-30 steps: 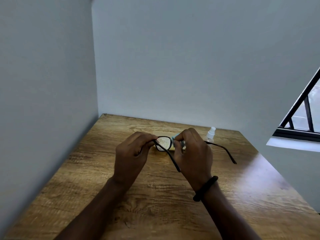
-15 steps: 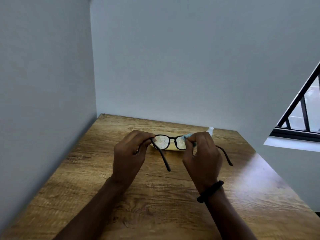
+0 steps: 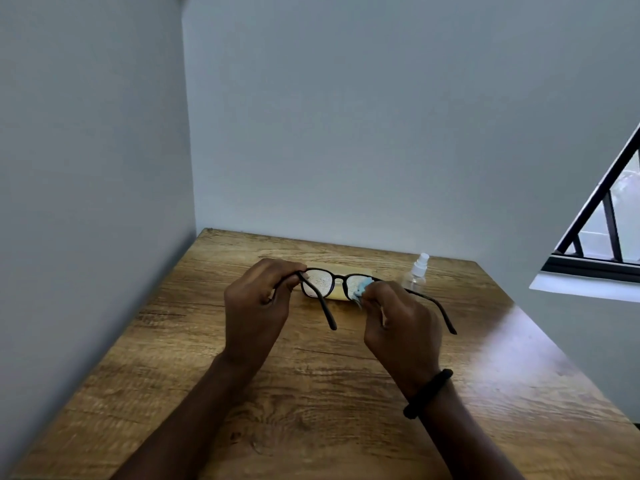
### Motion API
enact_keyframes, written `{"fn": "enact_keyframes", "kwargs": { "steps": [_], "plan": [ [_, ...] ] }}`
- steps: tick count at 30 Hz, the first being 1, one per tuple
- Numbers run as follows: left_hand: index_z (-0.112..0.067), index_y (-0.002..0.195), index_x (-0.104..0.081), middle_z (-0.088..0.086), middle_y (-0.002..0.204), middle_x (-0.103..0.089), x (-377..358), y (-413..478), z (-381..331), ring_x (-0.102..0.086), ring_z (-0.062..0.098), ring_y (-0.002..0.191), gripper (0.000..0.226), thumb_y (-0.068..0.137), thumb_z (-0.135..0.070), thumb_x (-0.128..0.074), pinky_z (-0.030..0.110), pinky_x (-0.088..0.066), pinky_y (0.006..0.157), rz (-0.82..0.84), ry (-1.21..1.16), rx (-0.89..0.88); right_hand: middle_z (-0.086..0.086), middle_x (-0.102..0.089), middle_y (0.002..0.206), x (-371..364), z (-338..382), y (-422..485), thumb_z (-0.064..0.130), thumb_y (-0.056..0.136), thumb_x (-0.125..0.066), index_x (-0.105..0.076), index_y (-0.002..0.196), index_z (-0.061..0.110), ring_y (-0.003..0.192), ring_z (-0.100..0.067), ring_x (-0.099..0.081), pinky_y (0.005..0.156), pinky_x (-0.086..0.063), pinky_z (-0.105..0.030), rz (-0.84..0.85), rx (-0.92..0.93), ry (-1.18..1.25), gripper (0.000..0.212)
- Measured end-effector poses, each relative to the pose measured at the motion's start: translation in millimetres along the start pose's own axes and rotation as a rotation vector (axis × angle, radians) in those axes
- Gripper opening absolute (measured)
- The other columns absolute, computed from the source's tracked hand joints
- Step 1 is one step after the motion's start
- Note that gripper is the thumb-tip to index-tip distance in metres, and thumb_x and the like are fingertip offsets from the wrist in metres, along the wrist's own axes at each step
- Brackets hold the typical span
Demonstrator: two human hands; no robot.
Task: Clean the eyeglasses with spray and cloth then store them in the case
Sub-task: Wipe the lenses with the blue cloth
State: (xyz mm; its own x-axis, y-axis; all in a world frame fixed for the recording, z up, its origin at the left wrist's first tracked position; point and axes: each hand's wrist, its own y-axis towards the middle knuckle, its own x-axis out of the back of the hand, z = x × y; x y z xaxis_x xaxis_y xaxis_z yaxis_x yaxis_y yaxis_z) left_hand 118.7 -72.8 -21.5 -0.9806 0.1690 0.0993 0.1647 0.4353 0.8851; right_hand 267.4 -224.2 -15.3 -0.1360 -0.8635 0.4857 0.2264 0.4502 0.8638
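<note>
Black-framed eyeglasses point(image 3: 337, 279) are held above the table, temples unfolded toward me, the left lens speckled with droplets. My left hand point(image 3: 258, 306) pinches the frame at its left hinge. My right hand point(image 3: 401, 320) presses a small light-blue cloth point(image 3: 362, 289) against the right lens. A pale yellow case point(image 3: 337, 295) lies on the table right behind the glasses, mostly hidden by them. A small clear spray bottle point(image 3: 417, 273) with a white nozzle stands to the right of the case.
The wooden table point(image 3: 311, 393) sits in a corner, with grey walls close on the left and behind. A window with black bars point(image 3: 602, 230) is at the right. A black band circles my right wrist.
My right hand has shifted right and lower along the frame with the cloth, uncovering the spray bottle. The glasses now face me more squarely. The left hand keeps its grip.
</note>
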Motion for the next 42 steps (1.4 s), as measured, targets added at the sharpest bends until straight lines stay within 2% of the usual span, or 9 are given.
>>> {"fn": "enact_keyframes", "kwargs": {
  "steps": [6, 13, 20, 26, 30, 32, 36, 39, 42],
  "plan": [
    [-0.003, 0.098, -0.079, 0.001, 0.094, -0.077, -3.8, -2.5, -0.1, -0.072, 0.006, 0.091, 0.012, 0.087, 0.001, -0.077, 0.016, -0.053, 0.082, 0.025, -0.024, -0.008, 0.006, -0.065, 0.082, -3.6, -2.0, 8.2, 0.014, 0.083, -0.070, -0.062, 0.080, 0.015, 0.051, -0.019, -0.055, 0.037, -0.042, -0.029, -0.042, -0.102, -0.123, 0.009],
    [-0.003, 0.098, -0.079, 0.001, 0.093, -0.077, -2.7, -0.6, 0.7, -0.070, 0.003, 0.090, 0.012, 0.092, -0.009, -0.071, 0.013, -0.051, 0.082, 0.004, 0.003, 0.005, 0.008, -0.073, 0.087, -8.3, 10.9, 18.6, 0.018, 0.085, -0.063, -0.067, 0.084, 0.020, 0.061, -0.017, -0.066, 0.049, -0.052, -0.036, 0.002, -0.103, 0.005, 0.004],
    [-0.005, 0.099, -0.079, -0.006, 0.095, -0.074, -1.3, -0.2, 0.6, -0.067, -0.008, 0.095, 0.014, 0.090, -0.009, -0.070, 0.010, -0.049, 0.083, -0.023, -0.011, 0.011, 0.010, -0.069, 0.076, 5.6, 9.2, 15.1, 0.013, 0.080, -0.077, -0.065, 0.082, 0.022, 0.055, -0.014, -0.060, 0.043, -0.042, -0.026, 0.124, -0.118, -0.079, 0.014],
    [-0.005, 0.099, -0.078, -0.007, 0.097, -0.073, -3.6, -1.1, 0.6, -0.068, -0.002, 0.093, 0.012, 0.092, -0.013, -0.074, 0.009, -0.050, 0.083, 0.020, -0.015, -0.031, 0.007, -0.071, 0.078, 2.0, 6.8, 23.4, 0.016, 0.084, -0.071, -0.064, 0.082, 0.021, 0.057, -0.019, -0.063, 0.044, -0.049, -0.034, 0.016, -0.179, -0.085, 0.008],
    [-0.004, 0.098, -0.079, -0.002, 0.094, -0.076, -3.7, -1.8, 2.5, -0.069, 0.002, 0.091, 0.013, 0.091, -0.011, -0.071, 0.009, -0.050, 0.082, 0.022, 0.018, -0.014, 0.013, -0.073, 0.077, -0.8, 16.3, 27.4, 0.011, 0.079, -0.081, -0.067, 0.078, 0.021, 0.054, 0.000, -0.054, 0.048, -0.040, -0.017, -0.024, -0.266, 0.151, 0.017],
    [-0.004, 0.098, -0.079, 0.000, 0.092, -0.077, -3.2, -0.8, 4.5, -0.069, 0.003, 0.089, 0.015, 0.090, -0.013, -0.071, 0.011, -0.052, 0.080, 0.010, 0.029, 0.005, 0.012, -0.072, 0.072, 0.9, 23.4, 23.8, 0.008, 0.077, -0.084, -0.071, 0.079, 0.019, 0.046, -0.002, -0.045, 0.047, -0.030, -0.014, -0.064, -0.333, 0.380, 0.017],
    [-0.007, 0.098, -0.079, -0.003, 0.092, -0.076, -4.4, -0.8, 3.0, -0.069, 0.001, 0.087, 0.016, 0.093, -0.021, -0.074, 0.013, -0.053, 0.076, -0.003, -0.012, 0.027, -0.018, -0.069, 0.072, 5.3, 32.8, 17.0, 0.008, 0.080, -0.083, -0.074, 0.087, 0.021, 0.051, -0.037, -0.053, 0.049, -0.046, -0.042, -0.185, -0.469, 0.885, 0.017],
    [-0.013, 0.102, -0.078, -0.009, 0.096, -0.073, -5.8, -0.2, -2.1, -0.070, -0.001, 0.091, 0.016, 0.094, -0.023, -0.068, 0.015, -0.055, 0.078, 0.022, -0.081, -0.001, -0.016, -0.074, 0.081, 3.1, 40.2, 21.6, 0.018, 0.074, -0.086, -0.074, 0.085, 0.019, 0.065, -0.021, -0.063, 0.060, -0.051, -0.031, -0.249, -0.573, 1.034, 0.016],
    [-0.018, 0.104, -0.075, -0.010, 0.097, -0.073, -5.3, 0.2, -2.3, -0.070, -0.002, 0.093, 0.013, 0.095, -0.022, -0.068, 0.016, -0.056, 0.078, 0.048, -0.112, -0.020, -0.011, -0.077, 0.089, -2.7, 47.7, 27.0, 0.000, 0.077, -0.081, -0.072, 0.084, 0.009, 0.080, -0.018, -0.073, 0.069, -0.057, -0.026, -0.207, -0.577, 1.104, 0.014]
  ]
}}
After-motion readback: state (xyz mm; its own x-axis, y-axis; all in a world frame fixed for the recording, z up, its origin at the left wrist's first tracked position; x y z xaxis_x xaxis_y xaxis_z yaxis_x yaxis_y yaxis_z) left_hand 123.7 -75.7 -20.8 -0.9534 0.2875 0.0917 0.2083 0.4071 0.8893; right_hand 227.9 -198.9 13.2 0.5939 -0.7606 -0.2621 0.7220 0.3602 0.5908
